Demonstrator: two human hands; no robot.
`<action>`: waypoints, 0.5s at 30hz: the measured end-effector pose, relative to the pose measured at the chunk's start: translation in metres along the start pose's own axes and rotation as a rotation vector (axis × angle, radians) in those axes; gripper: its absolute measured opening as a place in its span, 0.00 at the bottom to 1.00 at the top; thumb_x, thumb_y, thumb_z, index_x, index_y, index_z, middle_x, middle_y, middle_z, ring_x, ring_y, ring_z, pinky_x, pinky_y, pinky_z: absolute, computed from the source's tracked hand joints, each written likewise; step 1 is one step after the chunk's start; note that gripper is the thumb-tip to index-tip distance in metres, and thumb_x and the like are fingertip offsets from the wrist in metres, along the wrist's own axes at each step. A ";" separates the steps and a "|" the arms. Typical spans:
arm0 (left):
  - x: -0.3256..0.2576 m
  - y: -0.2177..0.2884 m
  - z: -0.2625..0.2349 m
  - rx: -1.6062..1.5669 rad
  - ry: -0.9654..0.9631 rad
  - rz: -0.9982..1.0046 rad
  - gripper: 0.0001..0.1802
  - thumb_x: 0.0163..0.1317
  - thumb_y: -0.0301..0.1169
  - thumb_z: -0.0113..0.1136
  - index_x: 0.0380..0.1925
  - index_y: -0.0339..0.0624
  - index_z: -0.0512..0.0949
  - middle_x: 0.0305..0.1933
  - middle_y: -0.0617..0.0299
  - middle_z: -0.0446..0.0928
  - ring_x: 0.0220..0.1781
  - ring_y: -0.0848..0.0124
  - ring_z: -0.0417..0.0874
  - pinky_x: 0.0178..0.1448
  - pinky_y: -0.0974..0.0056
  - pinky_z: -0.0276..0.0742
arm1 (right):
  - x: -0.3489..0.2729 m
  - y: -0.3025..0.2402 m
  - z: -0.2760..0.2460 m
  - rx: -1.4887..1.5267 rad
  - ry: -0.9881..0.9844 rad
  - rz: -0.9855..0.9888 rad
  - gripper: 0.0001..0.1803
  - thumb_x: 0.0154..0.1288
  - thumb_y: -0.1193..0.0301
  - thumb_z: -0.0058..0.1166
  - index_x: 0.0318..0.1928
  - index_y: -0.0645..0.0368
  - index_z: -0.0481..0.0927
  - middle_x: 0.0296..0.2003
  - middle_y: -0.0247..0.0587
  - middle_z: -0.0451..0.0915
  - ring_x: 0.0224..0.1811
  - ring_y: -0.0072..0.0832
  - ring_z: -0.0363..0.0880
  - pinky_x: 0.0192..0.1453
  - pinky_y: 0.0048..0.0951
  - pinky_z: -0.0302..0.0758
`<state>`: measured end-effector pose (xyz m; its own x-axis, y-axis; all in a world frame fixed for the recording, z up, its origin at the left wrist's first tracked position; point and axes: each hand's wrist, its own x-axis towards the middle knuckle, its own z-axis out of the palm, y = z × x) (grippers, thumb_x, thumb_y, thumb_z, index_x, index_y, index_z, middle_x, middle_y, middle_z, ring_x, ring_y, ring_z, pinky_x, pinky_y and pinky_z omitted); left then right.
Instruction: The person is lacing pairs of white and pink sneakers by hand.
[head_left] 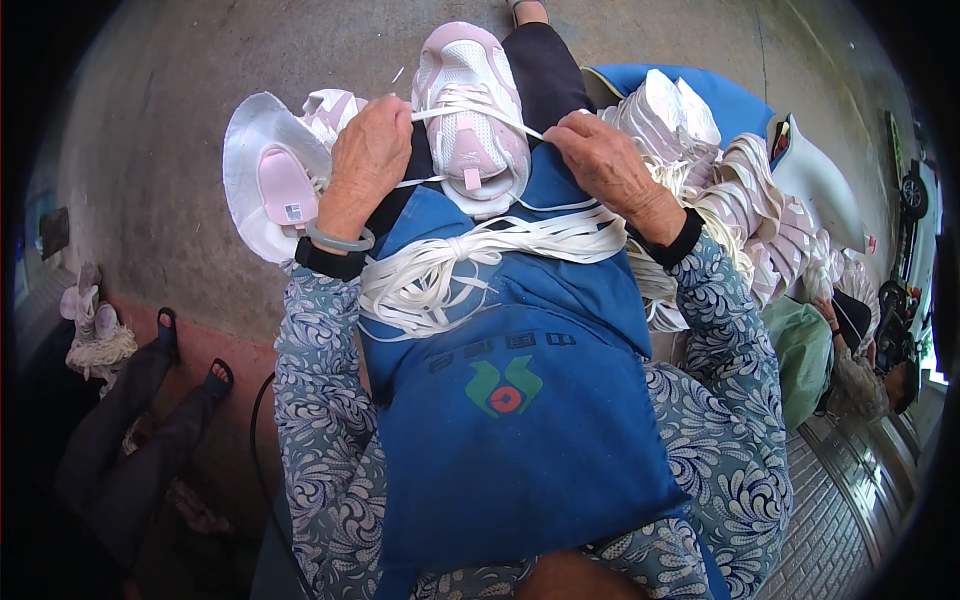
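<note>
A white and pink sneaker [470, 110] rests on my lap, toe pointing away from me. A white shoelace [475, 114] runs across it, pulled out to both sides. On the left, my left hand [372, 150] pinches one part of the lace beside the shoe. To the right, my right hand [610, 160] has its fingers closed on the other part. Below the shoe, a knotted bundle of loose white laces [440, 270] lies across my blue apron [520, 440].
To my left stands a white container [245, 150] holding pink shoe parts. Many pink and white shoe pieces [770, 220] with laces are heaped at my right, near a green bag [800, 350]. Other people sit nearby; sandalled feet [218, 378] show at the left.
</note>
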<state>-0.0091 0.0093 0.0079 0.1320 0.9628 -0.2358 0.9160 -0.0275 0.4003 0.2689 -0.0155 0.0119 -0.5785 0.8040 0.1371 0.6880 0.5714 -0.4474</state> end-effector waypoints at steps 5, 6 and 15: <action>-0.005 -0.018 0.004 -0.225 0.312 0.185 0.13 0.64 0.35 0.47 0.40 0.37 0.76 0.34 0.52 0.78 0.33 0.58 0.78 0.40 0.61 0.72 | 0.001 0.032 -0.011 -0.079 0.089 0.117 0.09 0.55 0.78 0.47 0.37 0.59 0.76 0.31 0.43 0.73 0.35 0.43 0.76 0.38 0.37 0.74; -0.006 -0.016 -0.002 -0.290 0.367 0.234 0.13 0.66 0.33 0.46 0.43 0.40 0.76 0.37 0.56 0.79 0.31 0.68 0.78 0.38 0.66 0.72 | 0.004 0.037 -0.018 -0.112 0.080 0.166 0.08 0.55 0.78 0.48 0.36 0.60 0.77 0.31 0.45 0.74 0.34 0.44 0.76 0.38 0.37 0.73; -0.025 0.007 -0.007 -0.727 -0.061 -0.091 0.12 0.65 0.32 0.46 0.44 0.38 0.74 0.34 0.63 0.79 0.24 0.81 0.74 0.26 0.74 0.71 | -0.001 -0.025 -0.015 0.197 -0.248 0.054 0.09 0.53 0.68 0.58 0.28 0.61 0.78 0.32 0.43 0.72 0.32 0.41 0.75 0.36 0.36 0.74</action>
<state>-0.0086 -0.0127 0.0228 0.1072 0.9356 -0.3363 0.4448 0.2574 0.8579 0.2590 -0.0285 0.0360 -0.6491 0.7541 -0.1004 0.6366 0.4662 -0.6144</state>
